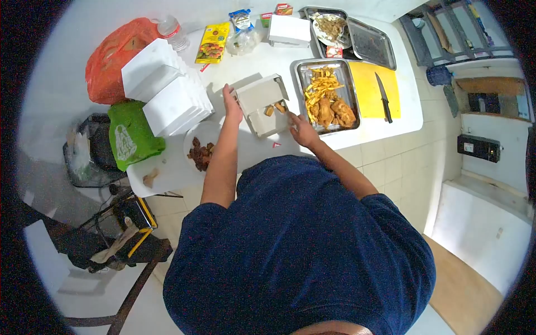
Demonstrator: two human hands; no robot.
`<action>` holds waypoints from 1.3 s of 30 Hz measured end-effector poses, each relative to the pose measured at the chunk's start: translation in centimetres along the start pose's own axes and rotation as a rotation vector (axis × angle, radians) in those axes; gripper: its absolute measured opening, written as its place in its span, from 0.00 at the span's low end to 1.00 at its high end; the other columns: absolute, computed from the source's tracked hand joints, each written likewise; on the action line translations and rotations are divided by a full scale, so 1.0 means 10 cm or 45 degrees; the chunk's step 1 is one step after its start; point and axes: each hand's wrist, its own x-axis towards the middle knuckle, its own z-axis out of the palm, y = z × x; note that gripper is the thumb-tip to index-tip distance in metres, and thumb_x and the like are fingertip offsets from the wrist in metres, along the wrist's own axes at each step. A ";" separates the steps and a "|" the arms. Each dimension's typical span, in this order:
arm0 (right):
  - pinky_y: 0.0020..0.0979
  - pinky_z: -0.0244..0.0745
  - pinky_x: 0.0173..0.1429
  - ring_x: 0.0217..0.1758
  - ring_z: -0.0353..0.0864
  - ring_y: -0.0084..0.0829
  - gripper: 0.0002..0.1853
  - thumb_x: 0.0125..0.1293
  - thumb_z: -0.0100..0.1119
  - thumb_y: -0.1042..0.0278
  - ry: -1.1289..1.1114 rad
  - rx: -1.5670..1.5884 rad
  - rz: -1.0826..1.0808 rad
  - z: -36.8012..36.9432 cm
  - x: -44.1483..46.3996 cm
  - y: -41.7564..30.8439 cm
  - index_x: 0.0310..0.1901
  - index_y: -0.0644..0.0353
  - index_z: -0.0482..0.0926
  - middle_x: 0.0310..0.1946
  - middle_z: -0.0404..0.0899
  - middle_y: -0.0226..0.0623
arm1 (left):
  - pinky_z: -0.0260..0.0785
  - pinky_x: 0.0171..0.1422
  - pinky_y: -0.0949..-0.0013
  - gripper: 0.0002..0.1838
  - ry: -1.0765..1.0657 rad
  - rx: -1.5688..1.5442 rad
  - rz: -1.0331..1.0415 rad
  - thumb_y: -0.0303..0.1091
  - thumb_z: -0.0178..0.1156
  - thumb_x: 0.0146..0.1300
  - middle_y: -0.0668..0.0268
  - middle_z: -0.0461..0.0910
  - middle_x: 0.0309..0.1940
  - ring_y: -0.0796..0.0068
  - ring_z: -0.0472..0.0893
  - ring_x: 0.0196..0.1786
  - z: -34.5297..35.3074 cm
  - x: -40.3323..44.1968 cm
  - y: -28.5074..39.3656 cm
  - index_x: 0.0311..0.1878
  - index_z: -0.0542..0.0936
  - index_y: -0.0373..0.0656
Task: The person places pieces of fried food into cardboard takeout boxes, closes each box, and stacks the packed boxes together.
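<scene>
— Cardboard box (267, 128) on the table (411, 103): filled?

— Barely; few food pieces (269, 111) are contained. Fries (322, 84) and chicken (335, 113) are left in the tray (343, 75). Left hand (232, 106) is laid unclenched against the box; right hand's (305, 132) grip cannot be determined.

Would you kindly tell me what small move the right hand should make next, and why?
I would probably have the right hand reach to the tray for some fries: the open box shows only a few pieces of food, the tray beside it has plenty, and the left hand is at the box's other side, perhaps able to steady it.
</scene>
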 end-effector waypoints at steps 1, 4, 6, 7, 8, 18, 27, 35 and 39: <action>0.46 0.72 0.57 0.52 0.75 0.56 0.35 0.62 0.57 0.67 -0.008 -0.015 -0.005 -0.03 0.01 -0.02 0.71 0.52 0.57 0.51 0.72 0.59 | 0.64 0.63 0.61 0.37 -0.100 0.064 0.075 0.63 0.50 0.64 0.55 0.70 0.57 0.62 0.71 0.59 -0.11 0.15 -0.12 0.62 0.66 0.38; 0.45 0.73 0.52 0.45 0.78 0.54 0.42 0.62 0.56 0.68 -0.048 -0.024 0.011 -0.05 0.17 0.03 0.75 0.45 0.47 0.42 0.76 0.57 | 0.61 0.64 0.63 0.33 -0.255 0.325 0.298 0.60 0.44 0.69 0.55 0.72 0.53 0.62 0.72 0.56 -0.40 0.49 -0.44 0.59 0.69 0.37; 0.45 0.74 0.48 0.40 0.79 0.53 0.44 0.62 0.56 0.69 -0.078 -0.042 0.030 -0.06 0.26 0.02 0.76 0.43 0.43 0.36 0.78 0.55 | 0.59 0.65 0.64 0.32 -0.166 0.604 0.427 0.58 0.39 0.73 0.55 0.73 0.51 0.61 0.72 0.56 -0.50 0.38 -0.57 0.56 0.71 0.35; 0.46 0.74 0.45 0.38 0.79 0.52 0.45 0.61 0.56 0.70 -0.088 -0.068 0.039 -0.15 0.30 -0.08 0.76 0.43 0.41 0.33 0.79 0.54 | 0.59 0.65 0.63 0.34 -0.088 0.822 0.394 0.60 0.35 0.73 0.53 0.74 0.51 0.60 0.71 0.57 -0.40 0.16 -0.44 0.54 0.72 0.33; 0.46 0.74 0.43 0.35 0.80 0.52 0.46 0.61 0.56 0.70 -0.100 -0.097 0.048 -0.20 0.33 -0.13 0.76 0.43 0.40 0.29 0.79 0.53 | 0.59 0.65 0.62 0.35 -0.058 0.909 0.368 0.60 0.34 0.73 0.53 0.74 0.51 0.60 0.71 0.57 -0.37 0.07 -0.42 0.55 0.72 0.34; 0.51 0.74 0.38 0.28 0.80 0.54 0.42 0.66 0.52 0.60 -0.139 -0.135 0.059 0.03 0.48 0.03 0.76 0.44 0.38 0.23 0.79 0.55 | 0.65 0.60 0.66 0.27 -0.046 0.797 0.502 0.52 0.46 0.73 0.55 0.78 0.48 0.65 0.76 0.52 -0.45 -0.11 -0.66 0.57 0.72 0.36; 0.56 0.73 0.52 0.45 0.79 0.63 0.36 0.70 0.43 0.48 -0.160 0.011 0.074 0.08 0.51 0.09 0.75 0.40 0.41 0.45 0.78 0.64 | 0.71 0.46 0.66 0.23 0.045 0.961 0.461 0.48 0.63 0.62 0.59 0.81 0.38 0.68 0.79 0.42 -0.64 0.23 -0.81 0.46 0.77 0.35; 0.53 0.73 0.51 0.45 0.79 0.59 0.34 0.70 0.45 0.56 -0.220 -0.064 0.164 -0.11 0.26 -0.12 0.75 0.43 0.46 0.42 0.79 0.59 | 0.41 0.75 0.44 0.43 -0.168 1.609 0.827 0.40 0.61 0.61 0.35 0.57 0.66 0.36 0.56 0.69 -0.69 -0.08 -1.12 0.70 0.51 0.27; 0.50 0.74 0.51 0.45 0.79 0.56 0.28 0.67 0.47 0.64 0.049 -0.022 0.063 -0.01 0.13 0.11 0.70 0.48 0.62 0.43 0.79 0.56 | 0.47 0.72 0.44 0.41 -0.083 1.757 0.941 0.33 0.57 0.59 0.35 0.58 0.65 0.37 0.58 0.68 -0.84 -0.28 -1.36 0.71 0.50 0.29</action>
